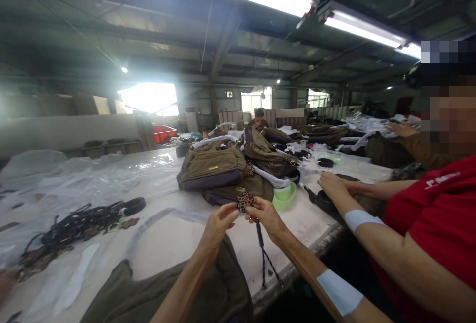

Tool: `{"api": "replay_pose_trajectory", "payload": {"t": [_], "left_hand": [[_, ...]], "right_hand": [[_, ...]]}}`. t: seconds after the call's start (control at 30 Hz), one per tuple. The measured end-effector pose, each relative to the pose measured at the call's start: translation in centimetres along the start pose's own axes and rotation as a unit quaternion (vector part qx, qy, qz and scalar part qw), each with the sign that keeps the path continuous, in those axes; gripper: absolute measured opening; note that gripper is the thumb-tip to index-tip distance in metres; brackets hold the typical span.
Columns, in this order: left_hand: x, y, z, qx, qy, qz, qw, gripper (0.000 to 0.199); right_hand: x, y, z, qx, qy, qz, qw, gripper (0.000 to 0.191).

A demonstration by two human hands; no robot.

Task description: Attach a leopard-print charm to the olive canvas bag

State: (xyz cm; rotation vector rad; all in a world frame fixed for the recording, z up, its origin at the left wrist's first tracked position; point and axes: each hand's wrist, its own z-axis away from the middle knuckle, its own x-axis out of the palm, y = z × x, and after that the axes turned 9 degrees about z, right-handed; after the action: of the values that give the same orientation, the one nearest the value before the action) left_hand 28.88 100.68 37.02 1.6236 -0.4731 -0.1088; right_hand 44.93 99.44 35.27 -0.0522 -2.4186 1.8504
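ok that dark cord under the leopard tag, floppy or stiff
Probably floppy: the dark cord hangs limply below the right hand, splitting into two loose strands. It likely tangles easily, judging by the similar cords heaped on the table.

Left hand (222, 225) and right hand (266, 215): both bare, ungloved. Left forearm (186, 288) bare too, no visible markings. Right forearm (308, 263) carries a single pale blue-white band (339, 292) — flat, wide, wrapped straight across the arm — cloth or tape, cannot tell which.
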Motion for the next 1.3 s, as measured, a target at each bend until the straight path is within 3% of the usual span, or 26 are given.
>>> {"api": "replay_pose_trajectory", "payload": {"t": [0.1, 0.23, 0.33, 0.4, 0.5, 0.57, 0.67, 0.8, 1.1, 1.3], "left_hand": [[-0.5, -0.8, -2.0, 0.019, 0.003, 0.017, 1.0, 0.042], [-3.4, -2.8, -4.3, 0.021, 0.019, 0.075, 0.997, 0.031], [-5.7, -4.5, -5.1, -0.019, 0.069, 0.165, 0.984, 0.033], [-6.4, -5.1, -5.1, -0.057, 0.091, 0.195, 0.975, 0.033], [-6.0, -4.6, -4.7, -0.076, 0.075, 0.165, 0.98, 0.036], [-5.3, -3.8, -4.3, -0.045, 0.037, 0.103, 0.993, 0.045], [-4.3, -2.9, -3.7, 0.027, -0.013, 0.042, 0.999, 0.041], [-4.0, -3.1, -3.3, 0.052, -0.051, 0.09, 0.993, 0.029], [-5.5, -3.6, -3.7, -0.036, 0.065, 0.186, 0.98, 0.036], [-5.7, -3.6, -4.1, -0.036, 0.11, 0.226, 0.967, 0.03]], "right_hand": [[0.7, 0.9, -1.5, 0.012, -0.005, 0.051, 0.999, 0.026], [0.4, 1.7, -3.3, 0.071, -0.115, 0.088, 0.987, 0.038], [-0.9, 2.2, -4.1, 0.144, -0.189, 0.135, 0.962, 0.043], [-1.7, 2.3, -4.6, 0.143, -0.18, 0.154, 0.961, 0.038], [-2.3, 1.7, -5.2, 0.108, -0.123, 0.135, 0.977, 0.033], [-2.2, 0.8, -5.5, 0.088, -0.113, 0.13, 0.981, 0.03], [-1.4, -0.7, -5.8, 0.067, -0.154, 0.159, 0.973, 0.029], [0.0, -1.8, -5.9, 0.054, -0.2, 0.191, 0.96, 0.029], [0.8, 1.5, -6.7, 0.07, -0.18, 0.13, 0.973, 0.031], [1.9, 3.7, -7.2, 0.053, -0.162, 0.127, 0.977, 0.025]]}}
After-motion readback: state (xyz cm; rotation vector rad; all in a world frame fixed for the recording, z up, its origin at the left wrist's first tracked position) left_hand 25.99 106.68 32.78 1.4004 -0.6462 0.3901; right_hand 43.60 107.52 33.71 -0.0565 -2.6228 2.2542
